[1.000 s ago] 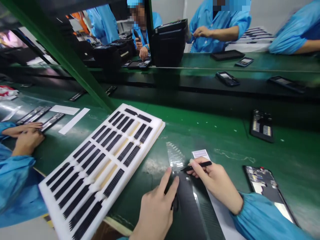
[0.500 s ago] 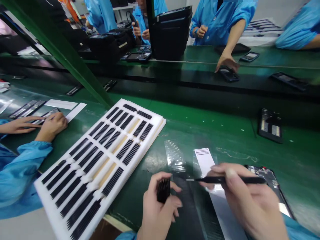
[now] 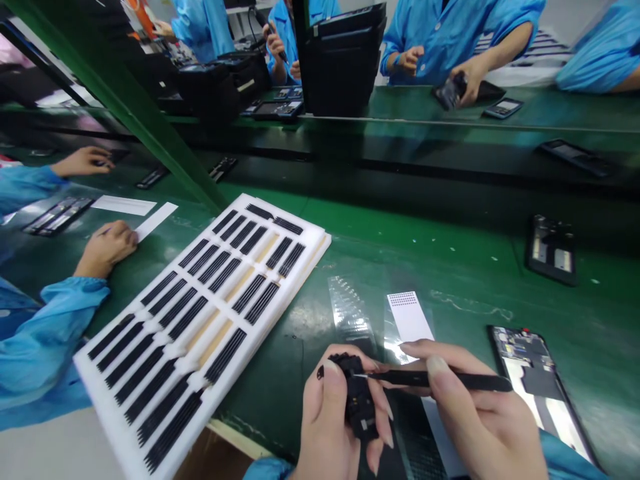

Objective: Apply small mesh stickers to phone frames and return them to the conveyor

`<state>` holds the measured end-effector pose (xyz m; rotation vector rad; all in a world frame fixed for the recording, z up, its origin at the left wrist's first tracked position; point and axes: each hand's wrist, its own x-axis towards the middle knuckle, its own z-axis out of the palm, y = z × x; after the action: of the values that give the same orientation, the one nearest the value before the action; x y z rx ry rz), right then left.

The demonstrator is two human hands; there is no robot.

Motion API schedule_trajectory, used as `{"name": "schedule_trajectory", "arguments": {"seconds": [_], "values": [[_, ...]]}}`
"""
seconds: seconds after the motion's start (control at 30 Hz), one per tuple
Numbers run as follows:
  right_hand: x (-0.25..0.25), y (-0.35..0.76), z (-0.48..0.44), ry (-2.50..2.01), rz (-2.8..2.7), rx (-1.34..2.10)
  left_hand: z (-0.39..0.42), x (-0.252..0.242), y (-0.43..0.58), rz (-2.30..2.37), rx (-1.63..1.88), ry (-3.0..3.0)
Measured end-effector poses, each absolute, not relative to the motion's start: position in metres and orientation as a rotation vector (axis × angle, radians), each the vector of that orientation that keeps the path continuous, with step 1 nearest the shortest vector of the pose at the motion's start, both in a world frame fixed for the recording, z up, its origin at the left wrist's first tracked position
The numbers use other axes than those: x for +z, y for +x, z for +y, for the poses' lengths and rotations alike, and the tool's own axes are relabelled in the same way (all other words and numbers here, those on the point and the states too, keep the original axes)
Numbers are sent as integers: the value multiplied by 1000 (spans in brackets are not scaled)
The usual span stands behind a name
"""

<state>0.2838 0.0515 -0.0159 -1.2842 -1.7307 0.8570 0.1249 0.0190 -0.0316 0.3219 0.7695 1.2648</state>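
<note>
In the head view, a slip of the tweezers could scratch the black part, and a loosened grip could drop it onto the green belt. The part sits just right of the foam tray, clasped upright in the left hand, with the fingers curled around it. The right hand pinches the tweezers level, their tip at the part's top edge, the wrist low over the belt.
</note>
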Motion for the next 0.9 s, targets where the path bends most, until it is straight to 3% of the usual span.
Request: {"name": "schedule_trajectory", "arguments": {"seconds": [0.9], "values": [[-18, 261, 32, -1343, -1401, 856, 23, -31, 134, 883, 1284, 309]]}}
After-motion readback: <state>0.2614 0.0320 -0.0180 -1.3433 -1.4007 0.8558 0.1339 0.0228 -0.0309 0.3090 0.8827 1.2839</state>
